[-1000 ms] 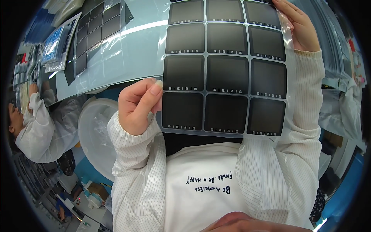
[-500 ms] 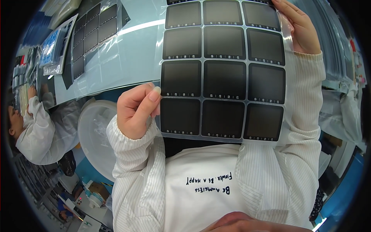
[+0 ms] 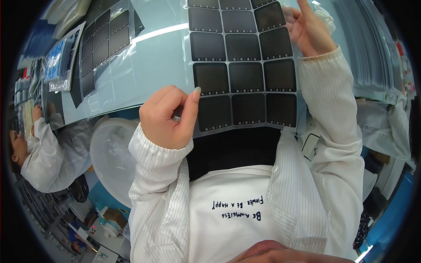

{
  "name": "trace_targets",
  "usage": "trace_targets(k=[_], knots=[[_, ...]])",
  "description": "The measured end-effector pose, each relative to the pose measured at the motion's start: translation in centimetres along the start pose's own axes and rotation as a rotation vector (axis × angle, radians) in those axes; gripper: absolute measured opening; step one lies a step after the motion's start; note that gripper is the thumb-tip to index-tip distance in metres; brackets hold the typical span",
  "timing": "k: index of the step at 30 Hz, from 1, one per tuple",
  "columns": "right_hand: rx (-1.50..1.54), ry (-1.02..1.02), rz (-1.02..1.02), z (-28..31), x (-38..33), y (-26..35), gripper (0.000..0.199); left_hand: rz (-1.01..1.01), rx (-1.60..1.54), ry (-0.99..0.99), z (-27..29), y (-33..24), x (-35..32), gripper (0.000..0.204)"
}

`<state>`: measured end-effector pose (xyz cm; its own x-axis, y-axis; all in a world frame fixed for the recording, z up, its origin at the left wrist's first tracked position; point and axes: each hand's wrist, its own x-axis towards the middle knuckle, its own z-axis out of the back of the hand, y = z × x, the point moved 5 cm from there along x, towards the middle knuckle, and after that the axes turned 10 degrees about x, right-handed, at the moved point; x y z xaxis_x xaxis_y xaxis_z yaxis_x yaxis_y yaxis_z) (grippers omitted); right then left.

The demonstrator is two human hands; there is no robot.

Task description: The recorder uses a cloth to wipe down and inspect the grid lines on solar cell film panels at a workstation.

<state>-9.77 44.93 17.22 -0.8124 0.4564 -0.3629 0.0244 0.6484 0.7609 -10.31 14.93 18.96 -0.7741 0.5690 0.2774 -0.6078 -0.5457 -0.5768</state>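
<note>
A clear plastic sheet of dark rounded-square film panels [image 3: 247, 76], in rows of three, is tilted before me; its near edge hangs past the glass table's edge. My left hand [image 3: 169, 116] pinches its left margin between thumb and bent fingers. At the sheet's right margin is my right hand [image 3: 310, 30], fingers apart and partly beside or behind the clear edge. The far end of the sheet runs out of view at the top. A crumpled white bundle [image 3: 323, 19] lies just beyond my right hand.
On the glass table [image 3: 162, 59], a similar panel sheet [image 3: 105, 37] lies at the left, near blue-and-white packets [image 3: 59, 57]. A stack of clear sheets [image 3: 368, 52] stands at the right. Below the table edge is a white tub [image 3: 112, 158]. A co-worker [image 3: 41, 153] sits far left.
The panel sheet has moved lower and farther from me, flattening toward the table. My right hand shifted left and its fingers spread; my left hand moved slightly right, still pinching the margin.
</note>
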Motion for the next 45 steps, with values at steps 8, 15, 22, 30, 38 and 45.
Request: trace_targets(k=[8, 15, 22, 30, 38, 45], knots=[[-0.542, 0.262, -0.166, 5.4, -8.0, -2.1, 0.061, -0.165, 0.187, 0.051, 0.5, -0.8, 0.9, 0.038], [-0.615, 0.203, -0.121, 1.4, -10.8, -3.0, 0.024, -0.277, 0.059, 0.151, -2.5, -3.0, 3.6, 0.036], [-0.396, 0.388, -0.185, -2.8, -10.6, -5.0, 0.026, -0.095, -0.052, 0.265, -2.9, -2.1, 4.6, 0.05], [-0.515, 0.402, -0.074, -1.7, -9.6, -4.2, 0.015, -0.108, -0.011, 0.299, -2.9, -2.6, 4.8, 0.046], [-0.657, 0.195, 0.104, 3.1, -8.0, -2.9, 0.05, 0.115, -0.629, 0.157, -1.9, 1.6, 2.9, 0.03], [-0.558, 0.181, 0.009, 3.4, -9.4, -3.3, 0.048, -0.121, -0.644, 0.393, 2.7, 3.2, -2.0, 0.033]])
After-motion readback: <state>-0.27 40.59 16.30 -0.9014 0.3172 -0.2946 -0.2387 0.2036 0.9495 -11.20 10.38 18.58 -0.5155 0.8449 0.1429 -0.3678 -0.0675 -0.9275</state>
